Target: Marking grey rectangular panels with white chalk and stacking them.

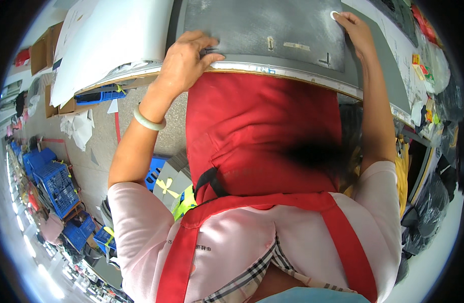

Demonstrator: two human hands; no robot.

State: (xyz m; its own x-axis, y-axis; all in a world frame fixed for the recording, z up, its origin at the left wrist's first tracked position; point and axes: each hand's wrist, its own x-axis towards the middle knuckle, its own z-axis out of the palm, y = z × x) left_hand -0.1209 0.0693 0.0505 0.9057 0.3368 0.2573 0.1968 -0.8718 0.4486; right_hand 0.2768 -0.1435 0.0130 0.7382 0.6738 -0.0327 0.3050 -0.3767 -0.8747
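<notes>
A dark grey, scuffed flat board [242, 30] lies on the worktable in front of me. My left hand [189, 55] rests at its lower left corner by the table edge. Its fingers and thumb are curled toward each other around something small and dark that I cannot make out. Over at the board's far right corner, my right hand [354, 31] pinches a small white round piece [334, 15] between thumb and fingers, against the board. Short tape strips [296, 46] and a dark corner mark [325, 61] show on the board's near right part.
Left of the board, large white sheets [116, 40] curve over the table edge [277, 69]. Blue crates [57, 187] stand on the floor at left, near crumpled paper [78, 129]. Plastic bags [436, 68] and small packets lie at the right.
</notes>
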